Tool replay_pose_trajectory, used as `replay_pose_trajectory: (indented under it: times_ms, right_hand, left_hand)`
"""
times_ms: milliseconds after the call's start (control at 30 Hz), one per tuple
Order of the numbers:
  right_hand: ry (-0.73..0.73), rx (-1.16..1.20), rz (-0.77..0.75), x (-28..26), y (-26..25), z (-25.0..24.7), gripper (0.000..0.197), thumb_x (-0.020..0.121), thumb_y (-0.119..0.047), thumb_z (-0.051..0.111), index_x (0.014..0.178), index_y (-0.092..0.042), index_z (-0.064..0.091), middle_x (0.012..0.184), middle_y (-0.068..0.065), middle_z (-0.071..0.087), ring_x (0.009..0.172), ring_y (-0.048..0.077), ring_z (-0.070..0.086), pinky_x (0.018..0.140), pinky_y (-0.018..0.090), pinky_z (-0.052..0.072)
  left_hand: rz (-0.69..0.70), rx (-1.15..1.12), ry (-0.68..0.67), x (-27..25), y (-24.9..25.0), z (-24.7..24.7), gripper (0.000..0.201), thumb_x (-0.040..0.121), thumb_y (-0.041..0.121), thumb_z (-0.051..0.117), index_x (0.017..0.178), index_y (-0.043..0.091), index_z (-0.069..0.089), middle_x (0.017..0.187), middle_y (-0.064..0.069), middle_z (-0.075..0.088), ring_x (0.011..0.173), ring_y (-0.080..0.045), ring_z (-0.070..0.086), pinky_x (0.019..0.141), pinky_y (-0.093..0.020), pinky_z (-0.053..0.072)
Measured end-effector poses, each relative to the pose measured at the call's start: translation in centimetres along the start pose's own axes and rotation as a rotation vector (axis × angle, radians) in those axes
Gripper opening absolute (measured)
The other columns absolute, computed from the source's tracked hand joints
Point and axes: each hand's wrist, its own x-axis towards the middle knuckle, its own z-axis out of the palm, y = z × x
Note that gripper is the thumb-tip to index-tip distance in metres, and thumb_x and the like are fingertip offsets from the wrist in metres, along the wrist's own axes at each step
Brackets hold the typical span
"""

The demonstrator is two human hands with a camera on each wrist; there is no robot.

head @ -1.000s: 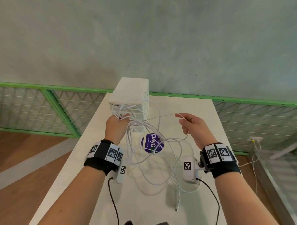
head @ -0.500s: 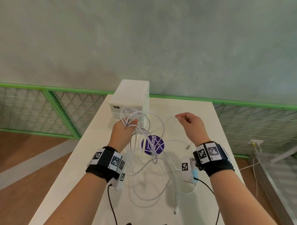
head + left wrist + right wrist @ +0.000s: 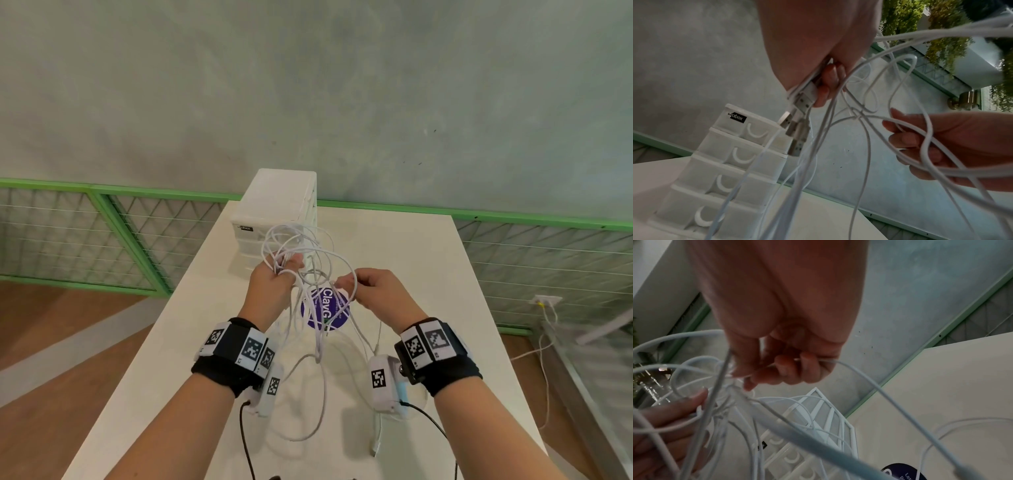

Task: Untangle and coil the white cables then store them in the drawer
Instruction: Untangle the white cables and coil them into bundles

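Observation:
A tangle of white cables point(image 3: 308, 260) hangs in the air over the white table point(image 3: 428, 274). My left hand point(image 3: 274, 279) grips a bunch of them; in the left wrist view its fingers point(image 3: 826, 84) clamp several USB plugs point(image 3: 797, 128). My right hand point(image 3: 368, 286) pinches one strand point(image 3: 859, 373) just right of the bunch, and loops trail down onto the table point(image 3: 308, 394). The white drawer unit point(image 3: 277, 212) stands behind the hands, with all its drawers point(image 3: 740, 155) closed.
A round purple sticker point(image 3: 325, 310) lies on the table under the cables. One loose cable end point(image 3: 376, 445) rests near the front right. A green mesh fence point(image 3: 102, 236) runs behind the table, and a wall socket with a cable point(image 3: 544, 303) sits low at the right.
My right hand has moved left, close to the left hand, still pinching its strand. The left hand rose slightly with the bunch, and the hanging loops shifted.

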Motion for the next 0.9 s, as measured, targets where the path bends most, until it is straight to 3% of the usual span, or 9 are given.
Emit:
replay_pose_trajectory:
  times_ms: [100,200,267,333,433,533,700,800,900]
  right_hand:
    - [-0.028,-0.003,0.053,0.5,0.0,0.2,0.024,0.094,-0.022,0.054,0.117,-0.014,0.057,0.062,0.004,0.056,0.045,0.007,0.048,0.048,0.016,0.04]
    - [-0.125,-0.005,0.095,0.6,0.1,0.7,0.034,0.096,-0.027,0.048,0.13,-0.025,0.045,0.07,0.009,0.054,0.057,0.018,0.054,0.052,0.025,0.047]
    - [-0.17,0.074,0.104,0.5,0.0,0.9,0.022,0.097,-0.024,0.049,0.116,-0.03,0.056,0.079,0.012,0.054,0.068,0.024,0.054,0.055,0.027,0.051]
    - [-0.164,0.102,0.082,0.4,-0.2,1.0,0.019,0.095,-0.019,0.052,0.103,-0.032,0.064,0.088,0.012,0.058,0.076,0.021,0.055,0.062,0.024,0.052]
    - [-0.109,0.068,0.033,0.6,-0.3,0.9,0.013,0.091,-0.014,0.059,0.096,-0.024,0.066,0.092,0.003,0.067,0.08,0.011,0.061,0.075,0.022,0.049]
    - [-0.075,0.161,0.008,0.6,-0.7,1.1,0.006,0.09,-0.008,0.059,0.095,-0.01,0.062,0.088,0.008,0.067,0.074,0.013,0.065,0.066,0.019,0.052]
    - [-0.019,0.328,-0.044,0.4,-1.4,1.2,0.005,0.085,0.002,0.061,0.088,-0.001,0.059,0.067,0.002,0.067,0.059,0.011,0.068,0.057,0.018,0.051]
    - [-0.012,0.346,-0.048,0.4,-1.6,1.1,0.006,0.083,0.005,0.062,0.086,0.0,0.06,0.062,-0.002,0.068,0.055,0.011,0.066,0.055,0.018,0.051]
    - [0.066,0.319,-0.036,0.7,-1.8,0.7,0.006,0.085,0.002,0.061,0.083,-0.003,0.06,0.067,0.005,0.069,0.057,0.015,0.068,0.056,0.023,0.053]
  left_hand:
    - [-0.007,0.0,-0.073,-0.2,0.1,0.2,0.016,0.096,0.02,0.054,0.082,0.015,0.061,0.042,0.012,0.045,0.041,-0.004,0.04,0.046,-0.017,0.037]
    - [-0.032,-0.042,-0.123,-0.2,0.3,0.4,0.02,0.095,0.024,0.055,0.078,0.019,0.06,0.054,0.001,0.041,0.051,-0.016,0.039,0.048,-0.028,0.041]
    - [-0.042,-0.061,-0.13,-0.2,0.6,0.5,0.016,0.096,0.024,0.054,0.081,0.019,0.061,0.065,-0.011,0.045,0.059,-0.025,0.044,0.051,-0.032,0.045]
    - [-0.031,-0.055,-0.127,-0.3,0.6,0.5,0.016,0.096,0.024,0.054,0.084,0.017,0.062,0.076,-0.016,0.05,0.065,-0.028,0.049,0.051,-0.032,0.046]
    - [-0.034,-0.001,-0.132,-0.2,0.6,0.4,0.019,0.094,0.024,0.057,0.083,0.008,0.059,0.065,-0.013,0.049,0.054,-0.019,0.049,0.045,-0.026,0.043]
    - [-0.044,0.033,-0.186,-0.3,0.8,0.4,0.018,0.086,0.015,0.068,0.074,0.007,0.058,0.046,0.012,0.053,0.041,0.0,0.049,0.046,-0.014,0.039]
    - [-0.102,0.095,-0.292,-0.6,1.0,0.4,0.025,0.09,0.021,0.064,0.066,0.016,0.06,0.038,0.013,0.05,0.034,0.002,0.043,0.039,-0.01,0.032]
    - [-0.126,0.066,-0.262,-0.9,1.3,0.6,0.029,0.09,0.021,0.064,0.061,0.018,0.06,0.038,0.011,0.051,0.034,-0.001,0.044,0.038,-0.012,0.033]
    - [-0.123,0.059,-0.19,-0.7,1.3,0.7,0.034,0.09,0.016,0.064,0.057,0.015,0.057,0.036,0.011,0.046,0.033,-0.001,0.04,0.04,-0.012,0.032]
